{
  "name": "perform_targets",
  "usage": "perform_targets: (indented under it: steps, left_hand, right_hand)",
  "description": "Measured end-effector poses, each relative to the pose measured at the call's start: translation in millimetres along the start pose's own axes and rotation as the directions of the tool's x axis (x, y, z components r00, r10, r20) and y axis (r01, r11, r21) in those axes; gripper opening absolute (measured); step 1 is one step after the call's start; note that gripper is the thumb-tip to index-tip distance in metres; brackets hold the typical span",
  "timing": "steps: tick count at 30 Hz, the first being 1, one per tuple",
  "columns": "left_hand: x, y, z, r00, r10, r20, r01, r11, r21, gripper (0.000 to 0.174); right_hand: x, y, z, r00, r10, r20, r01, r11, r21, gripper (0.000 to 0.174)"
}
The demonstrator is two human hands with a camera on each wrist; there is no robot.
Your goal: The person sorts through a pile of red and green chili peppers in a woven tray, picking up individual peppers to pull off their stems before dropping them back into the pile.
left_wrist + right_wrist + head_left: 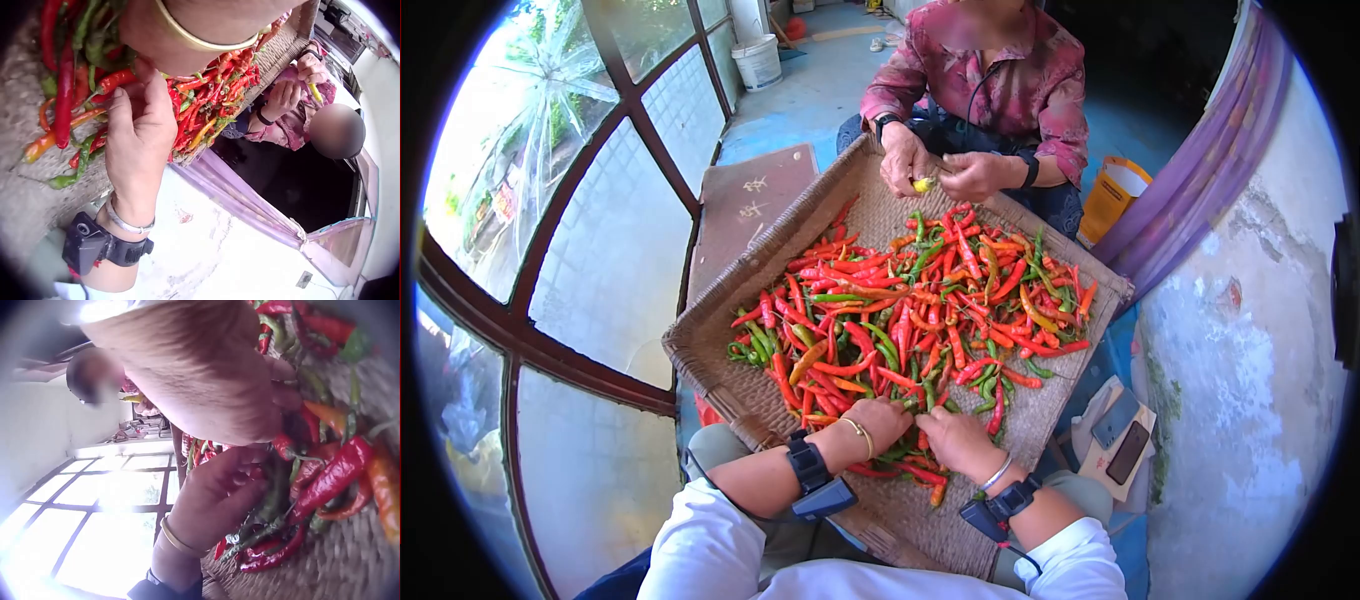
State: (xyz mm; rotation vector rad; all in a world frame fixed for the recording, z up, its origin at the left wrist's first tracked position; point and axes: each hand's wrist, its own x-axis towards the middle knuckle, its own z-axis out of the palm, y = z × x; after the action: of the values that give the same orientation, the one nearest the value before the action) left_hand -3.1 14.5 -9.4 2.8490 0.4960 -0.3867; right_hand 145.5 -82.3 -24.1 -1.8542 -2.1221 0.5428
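A heap of red, green and orange chili peppers (880,330) lies in a woven tray (730,330). Over its near edge, my left hand (878,425), with a gold bracelet, curls its fingers. In the right wrist view, thumb and finger of that left hand (212,494) pinch a red chili pepper. Close beside it, fingertips nearly meeting, is my right hand (960,440) with a silver bracelet. The left wrist view shows the right hand (140,125) with thumb and forefinger bent at a red chili pepper (117,80). Wrists and palms partly hide the fingertips.
Opposite me, a seated person (990,90) holds a yellowish pepper (923,185) over the tray's far edge. Two phones (1128,452) lie at the right, near the wall. Framed windows stand at the left; a white bucket (757,62) sits behind, a yellow container (1112,195) by the curtain.
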Motion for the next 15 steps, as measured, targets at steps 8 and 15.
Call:
perform_targets:
  steps: [8,15]
  left_hand:
    - [0,-6,0,0.995,0.002,-0.101,-0.003,1.0,-0.013,0.018]
    - [0,-12,-12,0.91,-0.045,-0.412,-0.158,0.882,-0.445,0.022]
  right_hand:
    - [3,0,4,0.999,-0.046,-0.003,0.046,0.994,-0.104,0.017]
    - [7,-12,-35,0.954,-0.075,-0.29,0.078,0.997,-0.003,0.011]
